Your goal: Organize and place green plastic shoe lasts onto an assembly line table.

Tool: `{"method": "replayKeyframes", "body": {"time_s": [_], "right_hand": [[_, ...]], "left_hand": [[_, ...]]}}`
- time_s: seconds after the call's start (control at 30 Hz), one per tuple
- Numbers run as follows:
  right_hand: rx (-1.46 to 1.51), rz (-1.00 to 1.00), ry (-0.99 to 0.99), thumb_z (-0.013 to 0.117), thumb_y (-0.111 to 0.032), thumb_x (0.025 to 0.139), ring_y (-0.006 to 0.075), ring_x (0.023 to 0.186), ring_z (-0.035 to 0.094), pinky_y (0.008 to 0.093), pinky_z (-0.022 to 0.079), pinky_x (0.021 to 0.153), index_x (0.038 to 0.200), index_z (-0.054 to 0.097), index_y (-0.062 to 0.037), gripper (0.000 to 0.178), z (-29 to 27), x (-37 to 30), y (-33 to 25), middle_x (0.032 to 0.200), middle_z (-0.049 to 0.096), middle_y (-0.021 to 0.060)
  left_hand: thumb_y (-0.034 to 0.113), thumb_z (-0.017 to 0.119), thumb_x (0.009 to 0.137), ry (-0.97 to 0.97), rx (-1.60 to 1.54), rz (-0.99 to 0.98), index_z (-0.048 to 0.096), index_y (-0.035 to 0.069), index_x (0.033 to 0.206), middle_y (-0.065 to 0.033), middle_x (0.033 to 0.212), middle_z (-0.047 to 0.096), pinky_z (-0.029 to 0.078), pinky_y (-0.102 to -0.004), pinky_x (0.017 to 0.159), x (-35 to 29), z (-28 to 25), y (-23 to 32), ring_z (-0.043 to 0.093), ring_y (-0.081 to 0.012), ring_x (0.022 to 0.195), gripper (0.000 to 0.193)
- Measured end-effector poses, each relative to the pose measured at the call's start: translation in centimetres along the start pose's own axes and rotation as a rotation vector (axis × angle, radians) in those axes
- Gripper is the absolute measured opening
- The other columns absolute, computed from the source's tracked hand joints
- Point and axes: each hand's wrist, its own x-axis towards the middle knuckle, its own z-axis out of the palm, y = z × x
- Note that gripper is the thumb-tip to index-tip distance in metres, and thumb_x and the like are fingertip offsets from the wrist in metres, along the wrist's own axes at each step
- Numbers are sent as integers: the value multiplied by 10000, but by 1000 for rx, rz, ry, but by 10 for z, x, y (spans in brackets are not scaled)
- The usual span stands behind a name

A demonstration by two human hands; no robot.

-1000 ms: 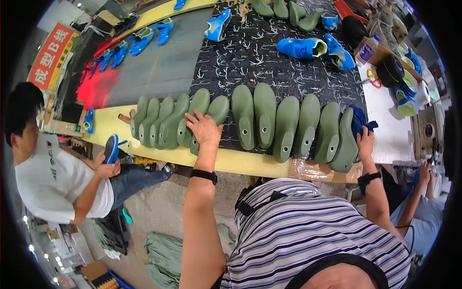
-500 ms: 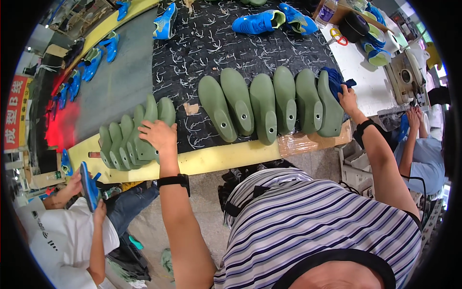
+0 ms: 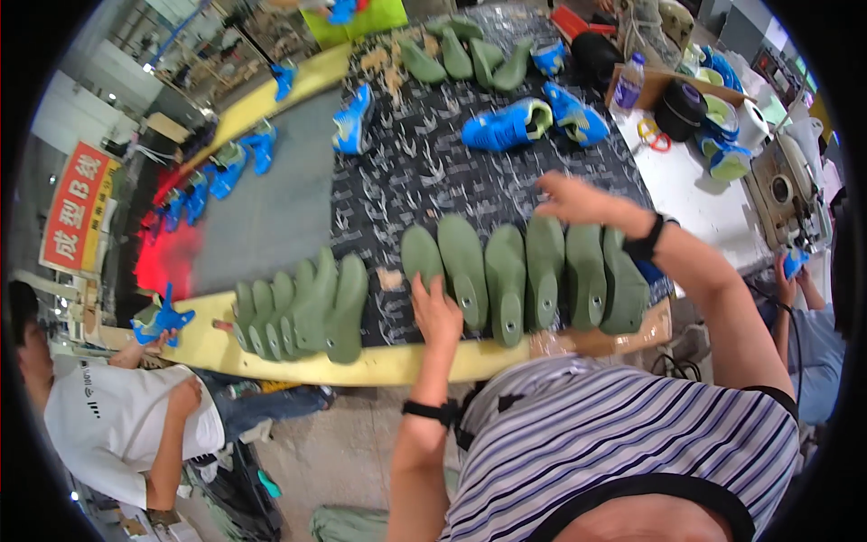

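Note:
Two rows of green shoe lasts stand along the near edge of the table. My left hand rests on the lower part of the leftmost last in the right row, fingers apart, covering its heel end. Above the far ends of the same row, my right hand is raised, slightly blurred, thumb and fingers apart with nothing visible in them. It is nearest to a middle last. Further left stands the other row of lasts, untouched. Dark blue cloth shows in part behind the rightmost last.
Blue shoes and more green lasts lie farther back on the black-patterned table cover. A bottle and scissors are at the right. A person at left holds a blue shoe upper; another person works at right.
My left hand has gone from the left row to the right row's first last. My right hand has left the blue cloth and moved left. The view has shifted, showing more of the table's far end.

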Motion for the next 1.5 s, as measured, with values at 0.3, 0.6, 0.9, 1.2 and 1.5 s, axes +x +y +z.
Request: {"method": "replayKeyframes", "body": {"time_s": [0.3, 0.6, 0.9, 1.2, 1.5], "right_hand": [[-45, 142, -663, 732, -482, 742, 324, 818, 666, 400, 568, 561, 1042, 615, 114, 677, 119, 149, -67, 1088, 623, 220], [506, 402, -475, 654, -226, 775, 237, 612, 647, 340, 550, 440, 789, 653, 85, 311, 74, 127, -25, 771, 635, 162], [1412, 627, 276, 509, -73, 895, 357, 1005, 586, 499, 552, 794, 1087, 489, 164, 305, 71, 98, -14, 1120, 542, 254], [1020, 446, 56, 470, -157, 939, 217, 787, 670, 298, 496, 590, 1160, 525, -49, 253, 103, 335, 54, 1036, 638, 163], [-364, -50, -520, 702, -486, 725, 410, 969, 574, 456, 463, 826, 1030, 572, 54, 634, 23, 73, 27, 993, 606, 256]], "left_hand": [[3, 662, 718, 9, 21, -148, 484, 92, 1285, -234, 1178, 514, 445, -467, 872, -10, -29, -26, 529, -434, 1040, 601], [36, 644, 747, 11, 11, -92, 459, 79, 1303, -222, 1200, 479, 446, -460, 885, 10, -47, -65, 507, -421, 1078, 587], [-11, 645, 716, 33, -59, -170, 488, 60, 1271, -212, 1196, 477, 440, -458, 879, 8, -51, -64, 509, -415, 1064, 582], [7, 637, 733, -23, -63, -205, 496, 29, 1253, -218, 1218, 464, 391, -452, 951, 16, -43, -54, 462, -407, 1136, 539], [304, 719, 732, -399, -190, 185, 503, 23, 1241, -267, 1361, 373, 258, -565, 1033, -1, -29, 68, 306, -447, 1301, 620]]}}
